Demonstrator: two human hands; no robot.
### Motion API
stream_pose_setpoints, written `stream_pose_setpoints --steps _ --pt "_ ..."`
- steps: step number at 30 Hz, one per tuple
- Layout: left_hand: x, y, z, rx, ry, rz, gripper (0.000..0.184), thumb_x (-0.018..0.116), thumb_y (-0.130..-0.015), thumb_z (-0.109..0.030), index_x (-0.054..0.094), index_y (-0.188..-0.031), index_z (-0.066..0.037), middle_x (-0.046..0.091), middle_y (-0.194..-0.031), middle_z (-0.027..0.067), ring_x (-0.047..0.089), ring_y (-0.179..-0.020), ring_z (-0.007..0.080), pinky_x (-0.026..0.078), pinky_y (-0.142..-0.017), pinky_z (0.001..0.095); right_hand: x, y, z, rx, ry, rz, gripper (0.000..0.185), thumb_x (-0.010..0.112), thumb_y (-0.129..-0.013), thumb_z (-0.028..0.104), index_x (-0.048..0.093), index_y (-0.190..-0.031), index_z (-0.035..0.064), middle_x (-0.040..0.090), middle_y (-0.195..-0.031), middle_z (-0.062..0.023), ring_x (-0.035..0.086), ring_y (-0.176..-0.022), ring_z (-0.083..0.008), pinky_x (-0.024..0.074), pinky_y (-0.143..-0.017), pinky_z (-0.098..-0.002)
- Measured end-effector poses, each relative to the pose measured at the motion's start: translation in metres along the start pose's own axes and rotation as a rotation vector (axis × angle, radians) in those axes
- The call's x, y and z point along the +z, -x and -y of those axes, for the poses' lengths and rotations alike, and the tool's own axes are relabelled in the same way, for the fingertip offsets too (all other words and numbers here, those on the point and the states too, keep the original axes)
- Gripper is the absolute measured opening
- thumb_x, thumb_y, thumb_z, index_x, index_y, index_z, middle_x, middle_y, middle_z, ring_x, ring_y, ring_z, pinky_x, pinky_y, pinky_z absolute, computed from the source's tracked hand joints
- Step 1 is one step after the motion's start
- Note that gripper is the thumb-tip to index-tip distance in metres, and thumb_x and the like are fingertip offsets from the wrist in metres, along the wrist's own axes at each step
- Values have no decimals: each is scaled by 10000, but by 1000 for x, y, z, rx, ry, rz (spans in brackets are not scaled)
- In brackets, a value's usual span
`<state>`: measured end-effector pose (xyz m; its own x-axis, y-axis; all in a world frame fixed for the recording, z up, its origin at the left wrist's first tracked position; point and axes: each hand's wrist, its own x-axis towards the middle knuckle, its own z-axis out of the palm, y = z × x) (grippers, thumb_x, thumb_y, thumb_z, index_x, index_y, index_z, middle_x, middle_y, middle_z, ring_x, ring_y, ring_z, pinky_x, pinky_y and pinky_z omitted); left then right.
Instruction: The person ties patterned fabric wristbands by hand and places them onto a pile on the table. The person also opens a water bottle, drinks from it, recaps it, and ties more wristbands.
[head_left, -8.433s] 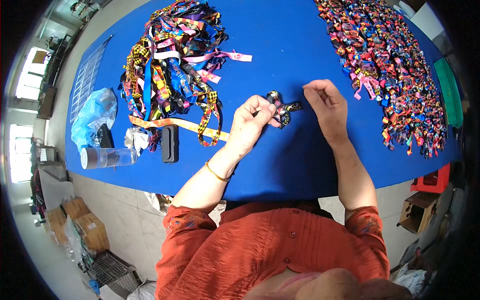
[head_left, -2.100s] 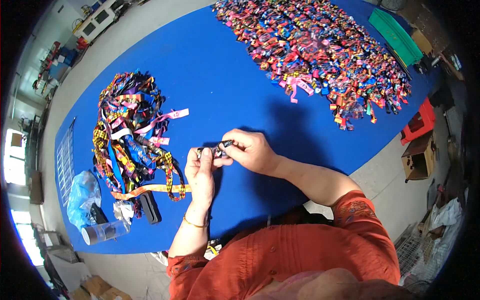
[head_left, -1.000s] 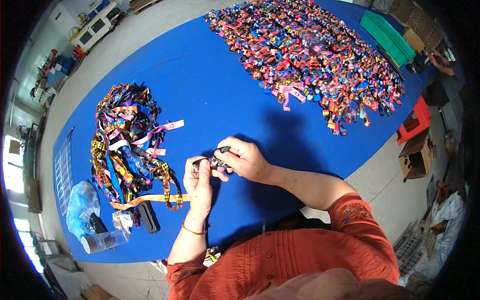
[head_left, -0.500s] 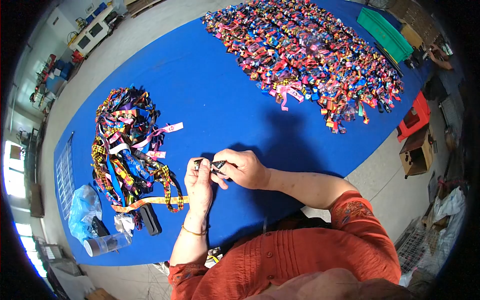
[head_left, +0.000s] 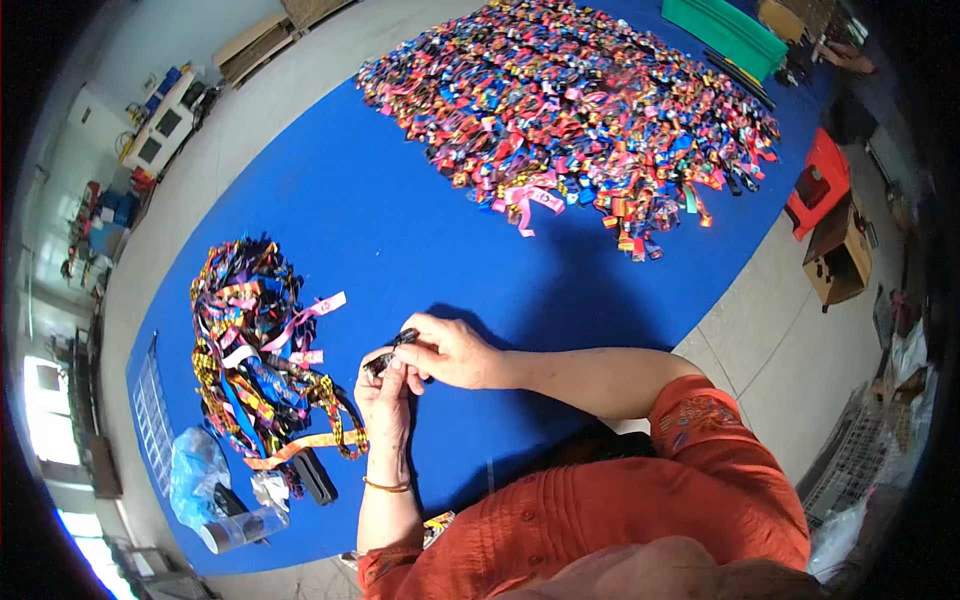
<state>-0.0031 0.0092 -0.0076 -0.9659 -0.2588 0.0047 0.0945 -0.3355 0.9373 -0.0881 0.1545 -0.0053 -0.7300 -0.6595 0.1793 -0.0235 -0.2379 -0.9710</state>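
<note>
Pinched between my two hands is a dark patterned strip (head_left: 378,364), mostly covered by the fingers. My left hand (head_left: 384,392) is closed on its lower left end, thumb pointing up. From the right, my right hand (head_left: 452,352) grips the upper end with thumb and fingers, touching the left hand. To the left lies a tangled heap of colourful straps (head_left: 250,345), with an orange strap (head_left: 310,442) reaching from it towards my left wrist. A wide spread of small coloured strap pieces (head_left: 570,110) covers the far part of the blue table (head_left: 330,190).
Near the left edge lie a blue plastic bag (head_left: 198,472), a clear bottle (head_left: 245,528), a black case (head_left: 315,478) and a gridded sheet (head_left: 150,415). A green bin (head_left: 725,35) stands at the far right. A red stool (head_left: 820,183) and a cardboard box (head_left: 840,255) are beyond the table's right edge.
Earlier my right hand was apart and the left held the strip; now both grip it. Since half a second ago, the right hand has closed over the left fingertips, and the view has shifted.
</note>
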Motion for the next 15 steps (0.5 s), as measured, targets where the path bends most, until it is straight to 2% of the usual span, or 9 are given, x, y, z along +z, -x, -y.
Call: stream_pose_setpoints --steps 2,6,9,10,13,14,15 --pt "-4 -3 6 2 -13 -25 163 631 -979 -102 608 -1092 13 677 -844 107 594 -641 137 489 -580 246 -2 -1 2 28 73 13 183 581 -989 170 503 -999 5 684 -684 -108 681 -617 -161 517 -572 -343" --pt "3 -7 7 -17 -72 -86 135 621 -985 -102 608 -1079 -6 657 -809 76 561 -612 119 460 -565 233 -5 -3 -5 7 65 -15 119 495 -983 119 478 -999 2 684 -684 -112 684 -609 -208 518 -580 -376" --pt "6 -6 8 -11 -125 -68 133 615 -988 -98 599 -1088 -10 656 -809 73 563 -614 121 462 -569 236 -18 -2 -4 -17 125 56 142 496 -984 139 465 -993 0 689 -695 -107 681 -604 -210 517 -577 -383" --pt "6 -6 7 -20 -157 -66 140 619 -986 -95 588 -1096 -13 651 -805 70 562 -617 121 464 -577 238 -25 0 4 62 93 115 154 496 -983 151 462 -989 0 697 -707 -105 684 -618 -210 521 -583 -386" --pt "6 -7 9 -27 -189 -67 155 631 -981 -97 582 -1101 -13 646 -802 71 564 -626 122 468 -584 237 -30 2 8 135 5 148 134 514 -992 149 487 -1004 19 682 -708 -66 619 -560 -154 487 -505 -324" --pt "4 -8 10 -42 -182 -76 161 633 -980 -96 577 -1106 -13 644 -805 72 566 -635 123 470 -591 236 -33 2 10 179 -9 161 131 511 -990 143 492 -998 14 682 -707 -77 628 -578 -168 510 -546 -338" --pt "5 -9 10 -46 -192 -87 159 630 -982 -94 576 -1107 -13 645 -808 73 568 -637 124 470 -592 237 -33 0 4 131 -20 144 130 511 -990 143 496 -996 14 686 -711 -82 640 -595 -174 518 -566 -345"
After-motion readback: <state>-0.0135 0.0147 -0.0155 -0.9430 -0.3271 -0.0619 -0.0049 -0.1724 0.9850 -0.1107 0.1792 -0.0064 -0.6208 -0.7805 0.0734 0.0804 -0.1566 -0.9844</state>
